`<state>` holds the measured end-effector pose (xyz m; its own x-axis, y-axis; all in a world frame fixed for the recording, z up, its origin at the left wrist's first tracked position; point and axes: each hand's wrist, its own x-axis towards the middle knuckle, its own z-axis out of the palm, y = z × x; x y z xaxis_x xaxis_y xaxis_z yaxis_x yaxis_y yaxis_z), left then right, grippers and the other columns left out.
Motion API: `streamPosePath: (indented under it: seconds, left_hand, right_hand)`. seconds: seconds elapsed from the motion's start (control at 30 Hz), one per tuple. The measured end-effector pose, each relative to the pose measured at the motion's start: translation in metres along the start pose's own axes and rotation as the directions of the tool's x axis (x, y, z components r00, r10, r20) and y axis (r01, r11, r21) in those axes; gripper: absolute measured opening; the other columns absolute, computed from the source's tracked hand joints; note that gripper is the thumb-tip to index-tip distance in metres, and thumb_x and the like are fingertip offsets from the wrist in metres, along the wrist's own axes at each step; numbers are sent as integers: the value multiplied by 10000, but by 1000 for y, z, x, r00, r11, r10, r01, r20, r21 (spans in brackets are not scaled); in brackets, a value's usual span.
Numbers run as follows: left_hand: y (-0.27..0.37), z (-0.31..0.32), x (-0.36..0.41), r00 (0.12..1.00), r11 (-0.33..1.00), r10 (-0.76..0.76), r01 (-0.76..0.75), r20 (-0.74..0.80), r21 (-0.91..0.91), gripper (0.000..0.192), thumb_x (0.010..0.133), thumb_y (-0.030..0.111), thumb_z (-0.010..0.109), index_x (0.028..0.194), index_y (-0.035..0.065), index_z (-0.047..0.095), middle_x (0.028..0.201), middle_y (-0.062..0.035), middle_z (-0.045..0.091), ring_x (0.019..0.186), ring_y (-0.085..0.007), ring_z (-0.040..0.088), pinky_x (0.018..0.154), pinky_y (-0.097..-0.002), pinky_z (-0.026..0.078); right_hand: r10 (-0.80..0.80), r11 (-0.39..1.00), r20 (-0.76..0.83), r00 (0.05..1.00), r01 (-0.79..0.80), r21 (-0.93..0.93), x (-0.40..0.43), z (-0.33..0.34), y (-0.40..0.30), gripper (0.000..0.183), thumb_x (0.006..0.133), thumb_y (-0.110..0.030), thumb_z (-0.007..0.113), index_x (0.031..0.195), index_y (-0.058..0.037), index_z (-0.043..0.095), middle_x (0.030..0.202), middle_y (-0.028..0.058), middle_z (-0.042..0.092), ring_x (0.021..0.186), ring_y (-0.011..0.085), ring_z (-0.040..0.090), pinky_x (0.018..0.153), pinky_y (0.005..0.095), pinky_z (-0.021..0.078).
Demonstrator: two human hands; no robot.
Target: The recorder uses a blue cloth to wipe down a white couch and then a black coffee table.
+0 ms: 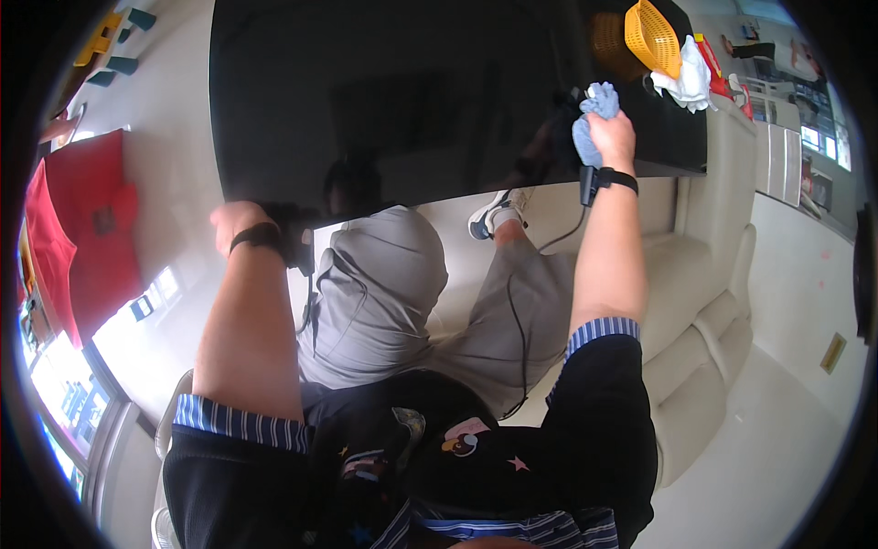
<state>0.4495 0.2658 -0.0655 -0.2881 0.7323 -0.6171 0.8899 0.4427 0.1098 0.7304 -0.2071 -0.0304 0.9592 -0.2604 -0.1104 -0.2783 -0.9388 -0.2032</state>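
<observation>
My right hand (614, 140) grips a crumpled light-blue cloth (587, 141) over the right part of a glossy black tabletop (411, 103), near its front edge. A bit of something white shows at the cloth's far end. My left hand (239, 223) is at the near left corner of the tabletop, slightly blurred. Its fingers are mostly hidden, so whether it grasps the edge is unclear. Beyond the right hand, a yellow plastic basket (651, 38) lies at the table's right end. A white cloth (687, 77) is bunched against it.
A cream sofa (713, 322) stands at the right, close to the table. Red and yellow items (713, 65) lie behind the white cloth. A red cloth-covered piece (96, 226) stands to the left. Dark cables (518, 329) hang from my wrist devices. Another person (768, 51) is at the far right.
</observation>
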Motion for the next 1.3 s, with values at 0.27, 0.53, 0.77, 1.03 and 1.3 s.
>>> streamPosePath:
  seconds: [0.27,0.53,0.77,1.03,1.3]
  left_hand:
    - [-2,11,20,998,965,31,-43,49,258,494,984,235,565,1424,31,471,1406,-156,604,1274,-302,616,1074,-399,509]
    - [-2,24,47,997,947,-22,-2,73,322,762,877,290,773,1471,60,353,1410,-105,609,1310,-234,595,1108,-361,480]
    - [0,13,21,1000,999,0,0,-7,38,461,1041,276,429,1406,17,537,1419,-155,600,1264,-319,619,1059,-398,507]
    - [-13,33,75,996,994,-80,82,37,-70,538,1045,330,323,1351,-27,586,1359,-181,649,1241,-305,635,1051,-387,493]
    - [-1,4,3,997,990,49,-58,67,132,445,1055,250,389,1387,-8,536,1422,-205,587,1270,-328,616,1069,-406,502]
  right_hand:
    - [-39,999,-42,998,39,-6,-160,35,-23,331,818,-288,748,1022,-44,654,1065,210,724,1024,415,691,871,532,554]
    - [-167,963,-20,986,168,212,-153,6,-29,331,814,-262,709,1070,-54,681,1058,226,724,1013,438,679,877,521,548]
    - [-131,991,-47,990,129,-40,-123,27,33,397,816,-297,715,1128,-56,670,1142,209,714,1073,410,671,908,513,543]
    - [215,977,133,968,-215,-16,-147,28,137,418,837,-332,705,1153,-59,713,1146,210,727,1115,390,676,957,470,532]
    - [210,978,-129,969,-207,39,-81,-12,138,416,829,-299,734,1157,-45,715,1116,207,741,1095,387,688,942,453,540]
